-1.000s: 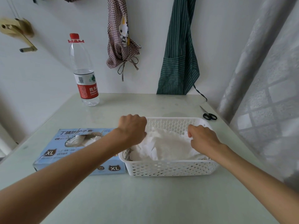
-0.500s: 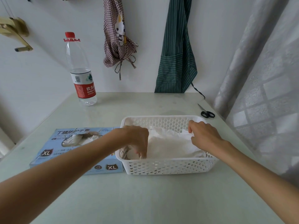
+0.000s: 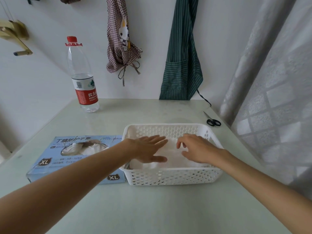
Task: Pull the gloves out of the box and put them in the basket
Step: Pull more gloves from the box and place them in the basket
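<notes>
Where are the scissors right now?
The scissors lie at the table's far right edge, just behind the white basket's right corner, near the curtain.

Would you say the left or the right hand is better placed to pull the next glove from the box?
Left, probably: the left hand is nearer the box, which lies on its side of the basket.

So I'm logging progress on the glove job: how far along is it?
Done: a pile of white gloves already lies in the basket. In hand: both hands, the left hand flat and the right hand loosely curled, are over that pile. Left: more gloves show in the box opening.
</notes>
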`<state>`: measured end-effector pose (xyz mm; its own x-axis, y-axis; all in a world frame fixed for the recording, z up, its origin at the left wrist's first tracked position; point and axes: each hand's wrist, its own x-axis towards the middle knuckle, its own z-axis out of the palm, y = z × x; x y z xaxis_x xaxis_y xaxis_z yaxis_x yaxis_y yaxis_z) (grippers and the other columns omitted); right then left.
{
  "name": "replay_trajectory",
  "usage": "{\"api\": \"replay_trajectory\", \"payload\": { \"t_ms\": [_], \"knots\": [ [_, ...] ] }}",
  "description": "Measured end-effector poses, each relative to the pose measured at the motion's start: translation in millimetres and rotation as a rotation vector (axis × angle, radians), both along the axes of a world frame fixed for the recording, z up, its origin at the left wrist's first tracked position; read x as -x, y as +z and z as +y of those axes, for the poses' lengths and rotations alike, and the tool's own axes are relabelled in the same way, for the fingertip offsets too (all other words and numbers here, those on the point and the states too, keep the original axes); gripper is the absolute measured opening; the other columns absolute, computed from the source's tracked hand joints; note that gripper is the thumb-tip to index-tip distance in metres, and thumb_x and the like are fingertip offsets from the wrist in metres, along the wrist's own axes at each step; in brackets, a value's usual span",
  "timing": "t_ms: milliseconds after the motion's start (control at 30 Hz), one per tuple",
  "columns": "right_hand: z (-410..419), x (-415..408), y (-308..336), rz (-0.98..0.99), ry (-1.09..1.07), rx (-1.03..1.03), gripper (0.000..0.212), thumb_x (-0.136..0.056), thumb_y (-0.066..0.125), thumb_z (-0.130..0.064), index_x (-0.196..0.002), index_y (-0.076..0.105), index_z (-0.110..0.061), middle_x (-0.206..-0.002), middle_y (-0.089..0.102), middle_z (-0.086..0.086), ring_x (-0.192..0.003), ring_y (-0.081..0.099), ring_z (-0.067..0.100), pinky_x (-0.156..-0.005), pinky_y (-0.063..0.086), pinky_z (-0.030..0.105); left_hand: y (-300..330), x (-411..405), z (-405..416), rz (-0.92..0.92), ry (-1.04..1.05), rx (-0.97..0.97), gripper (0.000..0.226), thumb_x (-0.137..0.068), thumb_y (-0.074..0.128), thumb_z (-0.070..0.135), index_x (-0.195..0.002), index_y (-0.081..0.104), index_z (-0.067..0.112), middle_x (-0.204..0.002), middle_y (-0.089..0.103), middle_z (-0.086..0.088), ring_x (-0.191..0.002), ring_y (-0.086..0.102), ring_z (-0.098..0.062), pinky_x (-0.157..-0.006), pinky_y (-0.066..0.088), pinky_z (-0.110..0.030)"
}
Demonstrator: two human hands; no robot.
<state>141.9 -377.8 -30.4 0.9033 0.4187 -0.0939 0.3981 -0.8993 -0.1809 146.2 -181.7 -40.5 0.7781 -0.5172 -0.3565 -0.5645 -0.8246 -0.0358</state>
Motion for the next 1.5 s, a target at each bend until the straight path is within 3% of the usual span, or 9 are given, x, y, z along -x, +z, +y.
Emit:
{"api": "replay_trajectory", "payload": {
  "t_ms": [200,500,800,900,1000,1133,1267,1400,1500],
  "knots": [
    [-9,-20,-9,0.326,-0.030,0.283,0.082,-0.088,0.064,-0.036,-0.151,0.012,-0.029,-0.153,0.013,0.008,-0.137,0.032,0.028,-0.110,0.033,0.038,-19,0,19,0.043,0.027,-0.245,0.084,-0.092,0.019,0.065,-0.147,-0.021,0.016,-0.156,-0.022,0.001,-0.145,-0.012,-0.013,-0.119,-0.002,-0.035],
    [-8,-36,-9,0.443,-0.070,0.291,0.101,-0.070,0.080,-0.043,-0.148,0.015,-0.041,-0.147,0.019,0.003,-0.132,0.037,0.029,-0.106,0.037,0.043,-24,-2,16,0.084,0.075,-0.328,0.082,-0.095,0.027,0.059,-0.147,-0.020,0.018,-0.156,-0.023,0.005,-0.145,-0.011,-0.011,-0.119,-0.002,-0.039],
    [-14,-21,1,0.247,-0.094,0.216,0.071,-0.073,0.077,-0.008,-0.133,0.041,-0.024,-0.134,0.032,0.000,-0.100,0.046,0.017,-0.076,0.042,0.027,20,5,42,-0.298,0.080,-0.143,0.097,-0.063,0.050,0.085,-0.134,0.050,0.018,-0.135,0.052,0.002,-0.128,0.040,-0.018,-0.109,0.028,-0.034],
    [-14,-17,-7,0.255,-0.057,0.250,0.069,-0.076,0.071,-0.007,-0.136,0.041,-0.022,-0.135,0.034,0.000,-0.107,0.044,0.016,-0.080,0.039,0.023,31,17,53,-0.466,0.096,0.082,0.065,-0.081,0.050,0.068,-0.130,0.051,0.026,-0.135,0.052,0.008,-0.127,0.042,-0.012,-0.105,0.029,-0.030],
    [-15,-15,1,0.166,-0.047,0.179,0.057,-0.081,0.066,-0.007,-0.132,0.047,-0.025,-0.128,0.038,-0.003,-0.120,0.039,0.014,-0.088,0.037,0.023,42,34,69,-0.630,0.326,0.311,0.043,-0.091,0.052,0.050,-0.124,0.049,0.024,-0.121,0.059,0.007,-0.107,0.054,-0.013,-0.080,0.041,-0.027],
    [0,-11,23,-0.022,-0.005,0.061,0.038,-0.085,0.063,-0.013,-0.118,0.057,-0.030,-0.117,0.048,-0.007,-0.105,0.044,0.009,-0.080,0.040,0.025,36,46,82,-0.469,0.569,0.127,0.041,-0.096,0.038,0.052,-0.098,0.058,0.016,-0.094,0.065,-0.002,-0.076,0.054,-0.019,-0.067,0.037,-0.028],
    [39,2,42,-0.102,0.085,-0.049,0.027,-0.085,0.063,-0.018,-0.108,0.062,-0.032,-0.106,0.055,-0.012,-0.087,0.048,0.007,-0.063,0.035,0.019,28,51,76,-0.359,0.612,0.229,0.039,-0.098,0.034,0.031,-0.064,0.043,0.014,-0.066,0.045,0.001,-0.070,0.047,-0.022,-0.067,0.034,-0.029],
    [80,16,55,-0.107,0.128,-0.198,0.021,-0.086,0.062,-0.016,-0.101,0.066,-0.030,-0.093,0.058,-0.015,-0.082,0.058,0.011,-0.071,0.048,0.027,34,57,111,-0.486,0.739,0.375,0.031,-0.099,0.038,0.033,-0.100,0.065,0.018,-0.092,0.064,0.000,-0.080,0.055,-0.019,-0.069,0.038,-0.028],
    [116,22,56,-0.102,0.170,-0.250,0.019,-0.087,0.060,-0.016,-0.098,0.067,-0.030,-0.091,0.061,-0.015,-0.083,0.059,0.011,-0.071,0.047,0.027,26,70,172,-0.539,0.938,0.358,0.040,-0.098,0.042,0.036,-0.134,0.046,0.020,-0.135,0.051,-0.005,-0.119,0.049,-0.025,-0.090,0.043,-0.038]
  ]
}}
